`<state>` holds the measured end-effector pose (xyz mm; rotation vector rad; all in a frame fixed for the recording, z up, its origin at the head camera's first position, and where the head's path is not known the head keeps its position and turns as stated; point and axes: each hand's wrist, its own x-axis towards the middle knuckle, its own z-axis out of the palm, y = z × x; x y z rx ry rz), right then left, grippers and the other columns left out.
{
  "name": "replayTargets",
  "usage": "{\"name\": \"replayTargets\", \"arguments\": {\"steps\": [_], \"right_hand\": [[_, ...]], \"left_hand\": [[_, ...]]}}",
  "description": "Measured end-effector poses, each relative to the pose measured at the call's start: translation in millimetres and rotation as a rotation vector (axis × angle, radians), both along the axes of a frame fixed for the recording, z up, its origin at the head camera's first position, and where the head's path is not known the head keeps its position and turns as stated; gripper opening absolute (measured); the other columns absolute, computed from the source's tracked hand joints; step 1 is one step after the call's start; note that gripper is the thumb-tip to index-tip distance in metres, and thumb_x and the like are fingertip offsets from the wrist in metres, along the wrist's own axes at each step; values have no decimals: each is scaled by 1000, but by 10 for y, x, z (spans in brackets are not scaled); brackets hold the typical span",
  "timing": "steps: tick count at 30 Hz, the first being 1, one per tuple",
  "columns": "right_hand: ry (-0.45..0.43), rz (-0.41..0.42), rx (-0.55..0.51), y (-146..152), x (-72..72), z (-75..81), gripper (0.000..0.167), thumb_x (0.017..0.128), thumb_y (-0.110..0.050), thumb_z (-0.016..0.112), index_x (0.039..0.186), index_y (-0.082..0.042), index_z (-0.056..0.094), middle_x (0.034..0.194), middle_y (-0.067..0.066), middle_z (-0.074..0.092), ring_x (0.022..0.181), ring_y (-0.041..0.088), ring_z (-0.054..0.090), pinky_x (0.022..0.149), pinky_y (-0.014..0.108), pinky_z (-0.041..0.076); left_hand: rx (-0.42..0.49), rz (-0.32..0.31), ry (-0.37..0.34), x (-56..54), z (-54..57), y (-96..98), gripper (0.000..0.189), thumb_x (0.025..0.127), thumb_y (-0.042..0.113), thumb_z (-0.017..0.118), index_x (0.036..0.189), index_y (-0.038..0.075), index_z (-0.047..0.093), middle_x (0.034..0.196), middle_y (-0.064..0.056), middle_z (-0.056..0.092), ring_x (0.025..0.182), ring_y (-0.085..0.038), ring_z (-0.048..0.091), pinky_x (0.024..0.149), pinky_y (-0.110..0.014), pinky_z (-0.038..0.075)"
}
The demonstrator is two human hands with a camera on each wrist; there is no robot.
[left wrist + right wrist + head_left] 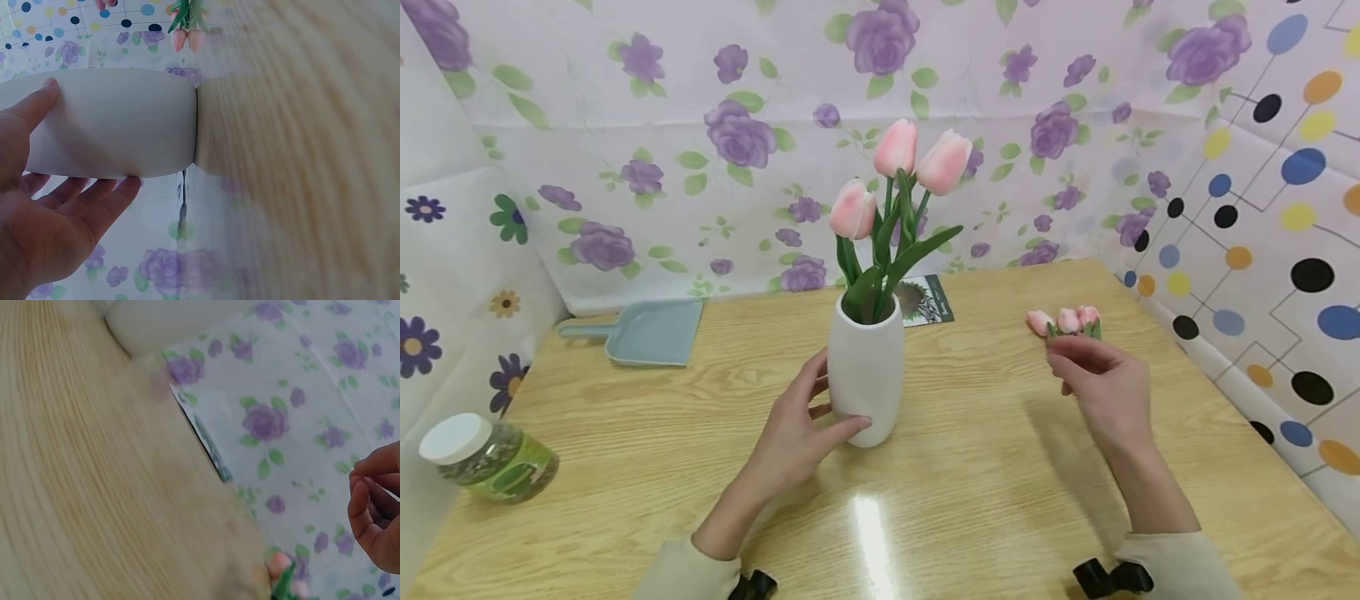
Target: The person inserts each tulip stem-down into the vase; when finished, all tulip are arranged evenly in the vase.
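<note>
A white vase point(867, 375) stands upright on the wooden table, holding three pink tulips point(897, 148) with green leaves. My left hand point(792, 437) grips its lower part from the left, thumb across the front and fingers around the far side. The left wrist view also shows this vase point(119, 122) between thumb and fingers. More pink tulips point(1069, 320) lie at the table's back right. My right hand point(1108, 387) hovers just in front of them and overlaps them in the head view. Its fingers are loosely curled with nothing between them, as the right wrist view shows of this hand point(380, 515).
Behind the vase lies a dark printed card point(928, 302) with a picture on it. A grey-blue dustpan point(658, 332) is at the back left, and a white-lidded jar point(493, 462) near the left edge. Flowered cloth point(737, 133) hangs behind the table, dotted cloth point(1303, 167) on the right.
</note>
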<state>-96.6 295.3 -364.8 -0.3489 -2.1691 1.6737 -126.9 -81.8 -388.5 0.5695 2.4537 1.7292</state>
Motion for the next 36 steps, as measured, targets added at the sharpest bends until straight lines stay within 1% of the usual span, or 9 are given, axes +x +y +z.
{"name": "replayTargets", "arguments": {"steps": [3,6,10,13,15,21,28,32,36], "right_hand": [[-82,-52,81,207,54,-45,20,95,-18,81,112,-9,80,87,-17,76,65,6,63,56,18,56],[-163,-66,177,404,111,-89,22,97,-24,79,116,-12,78,88,-22,73,69,6,65,58,20,57],[-235,-1,249,578,158,-165,31,100,-23,75,125,-4,75,89,-18,74,75,8,68,62,25,61],[-275,50,280,646,172,-233,37,102,-20,71,130,5,70,90,-10,76,73,10,68,61,28,61],[-303,78,299,682,176,-280,37,103,-18,70,131,6,69,90,-6,76,71,10,66,59,28,60],[-348,136,328,758,191,-406,40,102,-18,70,133,7,68,93,2,76,68,11,63,57,28,55],[-378,140,440,789,195,-416,40,102,-22,70,131,5,69,103,16,75,73,10,65,60,26,56],[-403,169,537,765,171,-410,37,101,-21,70,128,5,70,97,15,76,71,14,67,57,27,53],[-414,204,590,721,130,-415,34,97,-17,72,124,4,71,94,13,76,67,17,67,56,29,52]], "left_hand": [[-2,-1,1,-3,0,15,95,87,21,90,163,28,34,159,-2,48,143,-35,53,110,-49,57],[-4,-1,-1,-5,-2,19,95,87,22,90,163,28,34,159,-3,48,143,-35,53,109,-49,57],[-2,0,-4,2,-9,-1,95,87,22,90,164,29,34,159,-2,48,144,-35,53,110,-49,57],[0,1,-6,11,-16,-17,95,87,22,90,164,29,34,160,-2,47,144,-35,53,110,-48,57],[2,3,-8,15,-19,-21,95,87,22,90,163,28,34,159,-3,48,143,-35,53,110,-48,57],[1,7,-13,11,-33,-20,95,86,23,90,163,28,35,160,-3,47,144,-35,52,110,-48,57],[-1,5,-8,0,-35,-4,95,87,24,90,163,29,35,159,-2,48,144,-35,53,110,-49,57],[-2,5,1,-3,-31,2,95,87,24,90,163,28,34,159,-3,48,143,-35,53,109,-49,57],[-2,1,7,-7,-27,7,95,87,24,90,163,27,34,159,-4,48,143,-35,53,109,-48,58]]}}
